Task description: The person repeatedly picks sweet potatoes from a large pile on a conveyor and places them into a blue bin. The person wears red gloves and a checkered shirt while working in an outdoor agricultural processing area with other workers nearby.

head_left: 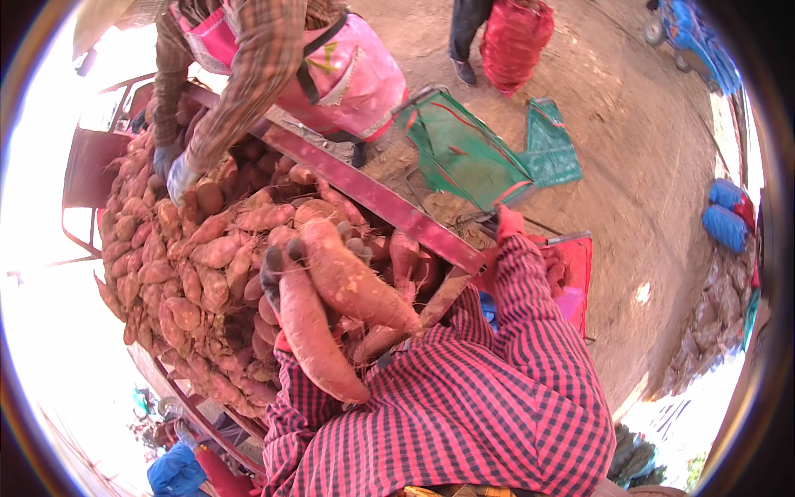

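Two large pink-skinned sweet potatoes, one [319, 335] long and curved and the other [352, 277] thicker, are in my left hand [272, 277]. That hand wears a red glove with dark grey fingers; some grey fingertips show beyond the thicker root. My right hand [510, 224], in a red glove, is closed at the metal frame [567, 238] of a red bag [580, 294]; its fingertips are partly hidden. Several sweet potatoes [556, 269] show inside the bag beside my right sleeve. A big heap of sweet potatoes [199, 282] lies left of my hands.
A red metal rail [373, 199] edges the heap. Across it, a person in a pink apron [356, 74] reaches into the heap with gloved hands [178, 170]. A green mesh bag on a frame [464, 149] stands beyond, near a full red sack [515, 45]. Another person [186, 464] is at lower left.
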A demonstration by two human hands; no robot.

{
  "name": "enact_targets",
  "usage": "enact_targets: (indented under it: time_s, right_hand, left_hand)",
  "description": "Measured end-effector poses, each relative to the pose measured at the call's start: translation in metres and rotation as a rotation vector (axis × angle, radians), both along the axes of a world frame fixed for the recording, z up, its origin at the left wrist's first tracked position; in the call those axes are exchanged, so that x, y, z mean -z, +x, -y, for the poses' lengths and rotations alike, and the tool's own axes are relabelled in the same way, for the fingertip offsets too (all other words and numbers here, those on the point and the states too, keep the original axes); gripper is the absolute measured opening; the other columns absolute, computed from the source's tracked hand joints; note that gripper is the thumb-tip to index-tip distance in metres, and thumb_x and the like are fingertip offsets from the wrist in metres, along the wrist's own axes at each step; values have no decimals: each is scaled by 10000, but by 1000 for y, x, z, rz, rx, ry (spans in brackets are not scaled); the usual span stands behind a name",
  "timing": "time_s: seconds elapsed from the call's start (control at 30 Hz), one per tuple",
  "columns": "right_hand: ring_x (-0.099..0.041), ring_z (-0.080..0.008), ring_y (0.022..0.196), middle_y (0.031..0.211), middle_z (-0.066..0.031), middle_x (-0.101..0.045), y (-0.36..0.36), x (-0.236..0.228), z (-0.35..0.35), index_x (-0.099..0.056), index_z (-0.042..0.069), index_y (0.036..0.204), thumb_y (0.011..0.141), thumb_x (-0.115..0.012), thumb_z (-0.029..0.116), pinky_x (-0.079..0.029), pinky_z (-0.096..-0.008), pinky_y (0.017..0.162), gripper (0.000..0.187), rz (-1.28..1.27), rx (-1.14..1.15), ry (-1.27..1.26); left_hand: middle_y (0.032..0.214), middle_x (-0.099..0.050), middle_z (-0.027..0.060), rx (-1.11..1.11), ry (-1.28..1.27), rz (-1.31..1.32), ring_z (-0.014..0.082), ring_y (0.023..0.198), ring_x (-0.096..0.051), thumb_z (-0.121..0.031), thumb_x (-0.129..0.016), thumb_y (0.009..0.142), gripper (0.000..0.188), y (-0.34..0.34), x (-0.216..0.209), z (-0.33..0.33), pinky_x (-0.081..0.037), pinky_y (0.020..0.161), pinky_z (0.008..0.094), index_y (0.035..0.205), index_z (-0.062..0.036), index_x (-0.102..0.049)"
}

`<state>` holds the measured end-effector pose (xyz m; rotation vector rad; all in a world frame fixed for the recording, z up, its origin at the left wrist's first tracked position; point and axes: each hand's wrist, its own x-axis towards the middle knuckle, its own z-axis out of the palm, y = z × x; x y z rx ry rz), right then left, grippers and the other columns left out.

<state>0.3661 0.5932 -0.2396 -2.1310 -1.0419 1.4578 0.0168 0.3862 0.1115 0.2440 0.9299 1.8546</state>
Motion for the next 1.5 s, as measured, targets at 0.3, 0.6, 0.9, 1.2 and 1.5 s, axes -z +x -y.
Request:
enact_targets:
  time_s: [0.3, 0.6, 0.9, 1.2, 1.5]
  right_hand:
    - [-376, -253, 1467, 1561, -98, -394, -40, -340, 63, -310, 34, 1575, 713, -866, 587, -353, -413, 1160, 1165, -1124, -474, 431]
    - [-558, -334, 1327, 1490, -194, -494, -26, -313, 32, -275, -25, 1591, 702, -915, 308, -554, -460, 999, 1145, -1024, -337, 367]
    - [-631, -182, 1149, 1293, -117, -659, -49, -260, -24, -595, 1, 1377, 999, -673, 176, -518, -317, 949, 423, -436, -358, 671]
    - [-612, -299, 1248, 1292, -185, -642, -268, -320, 197, -612, 57, 1339, 917, -714, 250, -475, -436, 1068, 475, -356, -1528, 783]
    - [-603, -371, 1241, 1269, -217, -666, -354, -294, 300, -562, 9, 1258, 938, -633, 487, -472, -468, 1029, 579, 317, -1852, 846]
  left_hand:
    - [1004, -670, 55, 266, 86, 219, 199, 868, -654, -295, -569, 1040, 231, 67, -13, -93, -548, 805, 389, 1071, -78, -642]
    - [1083, -719, 83, 218, -330, -25, 213, 941, -627, -497, -691, 958, 567, 143, 29, -192, -510, 875, 361, 1259, -17, -668]
    - [1075, -709, 20, 751, -61, -273, 87, 990, -623, -189, -651, 1011, 301, 119, 29, 25, -521, 868, 269, 1259, -20, -675]
    - [1102, -729, 96, -478, -449, -39, 180, 905, -722, -171, -603, 1044, 309, -2, 53, 289, -584, 829, 293, 1282, 21, -646]
    - [1001, -726, 48, -950, -622, -332, 87, 838, -654, -146, -676, 1007, 247, -37, 97, 391, -537, 748, 251, 1210, -7, -682]
